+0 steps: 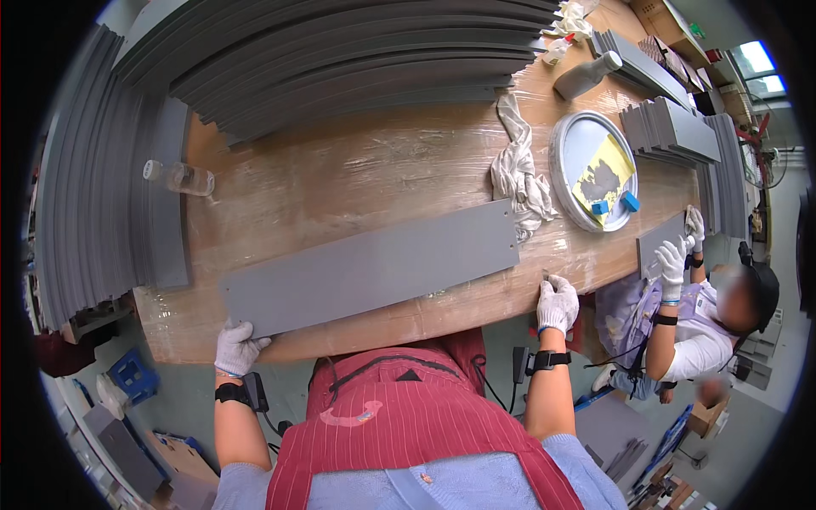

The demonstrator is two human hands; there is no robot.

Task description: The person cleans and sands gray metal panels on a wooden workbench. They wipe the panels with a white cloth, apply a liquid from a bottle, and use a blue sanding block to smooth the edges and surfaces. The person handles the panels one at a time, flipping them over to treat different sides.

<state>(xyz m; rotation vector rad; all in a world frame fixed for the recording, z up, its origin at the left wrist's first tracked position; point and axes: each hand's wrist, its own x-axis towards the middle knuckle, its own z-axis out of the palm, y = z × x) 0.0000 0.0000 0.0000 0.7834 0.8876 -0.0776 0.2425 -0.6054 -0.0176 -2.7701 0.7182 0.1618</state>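
Note:
A long grey panel point(374, 265) lies flat across the plastic-wrapped wooden table point(357, 174) in front of me. My left hand point(236, 347), in a white glove, grips the panel's near-left corner at the table's front edge. My right hand point(557, 303), also gloved, rests on the table's front edge just past the panel's right end, with a small thin tool between its closed fingers; I cannot tell what the tool is.
Large stacks of grey panels point(340, 59) fill the back and left point(93, 178). A clear bottle point(180, 177), a white rag point(520, 170), a round metal tray point(586, 166) and a grey bottle point(586, 75) sit on the table. A co-worker point(705, 314) at the right handles another panel point(661, 242).

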